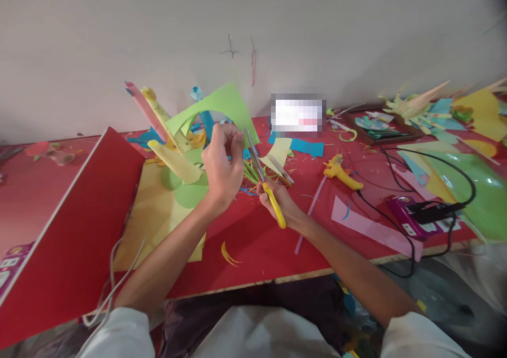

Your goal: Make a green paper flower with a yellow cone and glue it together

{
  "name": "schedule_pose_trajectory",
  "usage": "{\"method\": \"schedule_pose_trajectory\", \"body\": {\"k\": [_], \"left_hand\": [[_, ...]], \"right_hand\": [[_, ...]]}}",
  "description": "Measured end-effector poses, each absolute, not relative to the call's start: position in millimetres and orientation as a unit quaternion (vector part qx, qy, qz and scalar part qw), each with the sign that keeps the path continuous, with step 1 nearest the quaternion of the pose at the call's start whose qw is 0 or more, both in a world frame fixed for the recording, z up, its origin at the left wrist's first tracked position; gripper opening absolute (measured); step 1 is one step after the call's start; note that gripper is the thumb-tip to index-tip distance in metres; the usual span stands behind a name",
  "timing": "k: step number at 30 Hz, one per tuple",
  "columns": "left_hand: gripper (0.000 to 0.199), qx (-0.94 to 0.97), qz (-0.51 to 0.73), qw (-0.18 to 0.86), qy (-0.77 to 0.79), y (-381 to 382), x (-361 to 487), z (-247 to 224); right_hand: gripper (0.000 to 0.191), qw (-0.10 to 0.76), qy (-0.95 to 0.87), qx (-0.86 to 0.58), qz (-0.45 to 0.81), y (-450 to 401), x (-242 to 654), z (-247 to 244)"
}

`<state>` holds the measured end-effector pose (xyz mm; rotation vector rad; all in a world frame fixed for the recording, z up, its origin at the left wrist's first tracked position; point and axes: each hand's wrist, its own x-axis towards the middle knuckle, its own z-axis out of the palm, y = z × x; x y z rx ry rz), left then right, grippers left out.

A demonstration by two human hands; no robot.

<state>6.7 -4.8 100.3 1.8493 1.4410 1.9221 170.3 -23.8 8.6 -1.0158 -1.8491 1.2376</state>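
Observation:
My left hand (224, 162) is closed in a pinch on a sheet of green paper (232, 98), which has a large rounded piece cut out of its lower side. In my right hand (279, 199) is a pair of scissors (274, 202) with yellow handles, fingers wrapped round them. Their blades point up and away, close beside the green paper's right part; I cannot tell whether they touch it. Behind and below my hands lie thin green paper strips (250, 172) and a cream paper piece (279, 154). Yellow sheets with green paper circles (190, 194) lie left of my left hand.
An upright red panel (79, 231) stands at the left. Rolled paper tubes (146, 110) rise at the back. Rightward are a yellow glue gun (341, 172), a purple power strip (407, 215) with black cables, a pink paper strip (368, 226) and a dark tray (407, 131).

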Motion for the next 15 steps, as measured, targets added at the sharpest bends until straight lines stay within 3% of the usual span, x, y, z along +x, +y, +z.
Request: {"method": "schedule_pose_trajectory", "body": {"k": [15], "left_hand": [[0.033, 0.607, 0.638, 0.066, 0.470, -3.5, 5.9, 99.8]], "right_hand": [[0.038, 0.353, -0.717, -0.418, 0.432, -19.5, 176.3, 6.2]]}}
